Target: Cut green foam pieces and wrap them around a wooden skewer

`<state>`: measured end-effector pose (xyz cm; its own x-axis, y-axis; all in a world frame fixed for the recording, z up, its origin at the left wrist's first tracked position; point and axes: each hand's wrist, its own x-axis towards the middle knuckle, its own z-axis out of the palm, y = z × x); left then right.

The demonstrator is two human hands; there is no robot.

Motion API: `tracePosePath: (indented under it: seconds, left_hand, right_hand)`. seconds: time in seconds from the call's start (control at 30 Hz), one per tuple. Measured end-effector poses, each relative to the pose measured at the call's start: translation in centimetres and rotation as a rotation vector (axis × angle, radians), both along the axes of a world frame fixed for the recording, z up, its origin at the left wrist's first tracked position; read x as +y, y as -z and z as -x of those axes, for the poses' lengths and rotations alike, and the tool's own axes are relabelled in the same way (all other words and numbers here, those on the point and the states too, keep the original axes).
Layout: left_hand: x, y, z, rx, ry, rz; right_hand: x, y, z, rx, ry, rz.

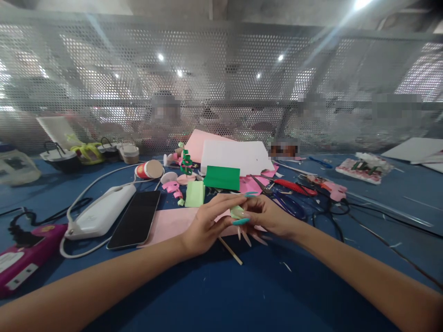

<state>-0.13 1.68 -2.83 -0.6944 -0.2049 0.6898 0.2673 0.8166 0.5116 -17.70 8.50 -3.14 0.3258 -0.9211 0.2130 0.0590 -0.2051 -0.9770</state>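
My left hand (209,223) and my right hand (272,214) meet over the middle of the table. Both are closed around a small piece of light green paper (237,212), pinched between fingertips with long nails, some of them turquoise. Fingers cover part of the paper. A thin wooden stick (231,251) pokes out below my left hand; whether it is gripped or lying there I cannot tell. Under my hands is a pink paper sheet (173,225). Just beyond them lie light green paper squares (194,193) and a dark green paper piece (222,178).
To the left are a phone (136,220), a white charger-like box (102,212) with a cable and a purple power strip (29,258). Behind lies a red paper cup (148,169). Scissors (263,186) and red-handled pliers (295,186) lie right, before a perforated metal screen (221,83).
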Motion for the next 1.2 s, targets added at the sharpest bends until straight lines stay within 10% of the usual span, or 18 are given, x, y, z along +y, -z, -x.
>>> tracePosePath:
  seconds: [1.2]
  left_hand:
    - [0.3, -0.4, 0.5, 0.008, -0.128, -0.101]
  right_hand:
    - [0.0, -0.3, -0.6, 0.004, 0.153, -0.023]
